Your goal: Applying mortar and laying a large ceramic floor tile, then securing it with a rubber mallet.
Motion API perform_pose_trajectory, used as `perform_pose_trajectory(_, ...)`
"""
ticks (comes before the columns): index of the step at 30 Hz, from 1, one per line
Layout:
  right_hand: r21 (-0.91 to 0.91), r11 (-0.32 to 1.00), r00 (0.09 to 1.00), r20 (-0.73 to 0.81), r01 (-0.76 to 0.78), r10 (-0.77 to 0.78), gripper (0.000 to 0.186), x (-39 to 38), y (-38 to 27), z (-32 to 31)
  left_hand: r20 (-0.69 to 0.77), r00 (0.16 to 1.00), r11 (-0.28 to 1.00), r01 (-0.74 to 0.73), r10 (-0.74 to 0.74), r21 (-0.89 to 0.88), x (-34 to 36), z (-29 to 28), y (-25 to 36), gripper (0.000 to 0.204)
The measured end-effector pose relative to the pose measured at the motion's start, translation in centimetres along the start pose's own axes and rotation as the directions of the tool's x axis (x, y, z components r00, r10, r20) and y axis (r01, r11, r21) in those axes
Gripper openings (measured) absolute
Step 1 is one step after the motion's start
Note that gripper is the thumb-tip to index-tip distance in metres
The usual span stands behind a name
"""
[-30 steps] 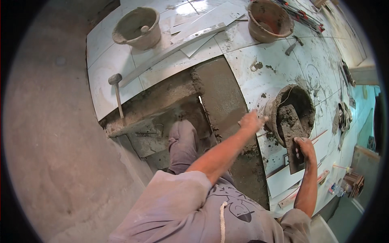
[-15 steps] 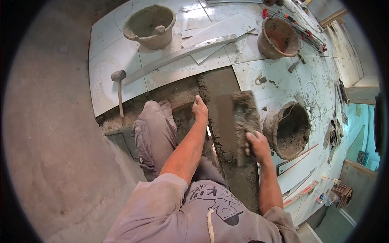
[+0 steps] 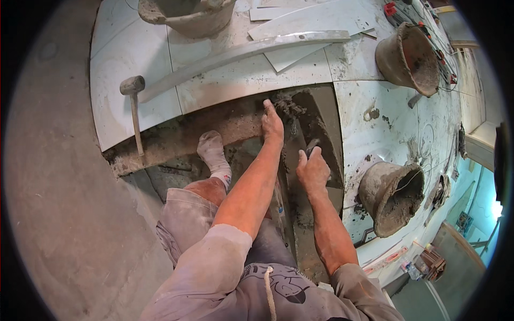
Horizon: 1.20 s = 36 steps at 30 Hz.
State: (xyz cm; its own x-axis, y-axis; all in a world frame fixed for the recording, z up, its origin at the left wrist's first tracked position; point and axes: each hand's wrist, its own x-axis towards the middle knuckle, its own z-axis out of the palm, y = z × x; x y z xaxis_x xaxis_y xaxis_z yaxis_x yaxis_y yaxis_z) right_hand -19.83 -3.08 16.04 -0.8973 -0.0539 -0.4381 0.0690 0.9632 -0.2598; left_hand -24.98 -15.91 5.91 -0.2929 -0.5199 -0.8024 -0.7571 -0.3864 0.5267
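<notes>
My right hand (image 3: 314, 170) is closed round the handle of a flat plastering trowel (image 3: 323, 131). Its dark, mortar-smeared blade lies low over the bed of wet grey mortar (image 3: 324, 99). My left hand (image 3: 272, 127) is at the inner end of the rough concrete ledge (image 3: 243, 129), near the mortar's left side. One digit stretches forward there and nothing shows in its grasp; the other fingers are partly hidden. A loose clump of mortar (image 3: 292, 107) sits between my left hand and the trowel.
White tiles (image 3: 214, 93) border the recess. On them lie a long pale straightedge bar (image 3: 257, 49) and a mallet (image 3: 134, 107). Mortar-caked buckets stand far left (image 3: 201, 24), far right (image 3: 396, 56) and close right (image 3: 375, 187). My socked foot (image 3: 211, 150) rests near the ledge.
The trowel has swung from upright beside the right bucket down and leftward onto the mortar, its blade tilting over. My left hand has moved slightly forward. My view has shifted and my left foot now shows.
</notes>
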Motion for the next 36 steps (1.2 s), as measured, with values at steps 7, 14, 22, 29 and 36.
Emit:
perform_pose_trajectory(7, 0.032, 0.998, 0.998, -0.005, -0.059, 0.059, 0.038, 0.1, 3.3, -1.0, 0.103, 0.975, 0.980, -0.189, 0.195, -0.069, -1.0, -0.3, -0.5, 0.078)
perform_pose_trajectory(14, 0.058, 0.997, 0.997, -0.057, 0.052, -0.049, 0.035, 0.1, 2.5, -1.0, 0.068, 0.957, 0.958, -0.280, 0.283, -0.059, -1.2, 0.0, -0.2, 0.077)
perform_pose_trajectory(22, 0.054, 0.996, 0.993, -0.103, 0.064, -0.059, 0.037, 0.1, 2.7, -0.6, 0.121, 0.974, 0.980, -0.186, 0.194, -0.077, -1.2, -0.2, -0.3, 0.077)
perform_pose_trajectory(29, 0.351, 0.923, 0.987, 0.099, -0.155, 0.128, 0.045, 1.3, 3.0, -0.1, 0.141, 0.953, 0.937, -0.225, 0.269, -0.268, -0.3, -0.4, -1.3, 0.078)
perform_pose_trajectory(36, 0.083, 0.996, 0.993, 0.117, -0.033, 0.023, 0.047, 3.8, 0.1, 2.3, 0.200, 0.933, 0.879, -0.188, 0.299, -0.437, 0.6, -0.5, -2.3, 0.080)
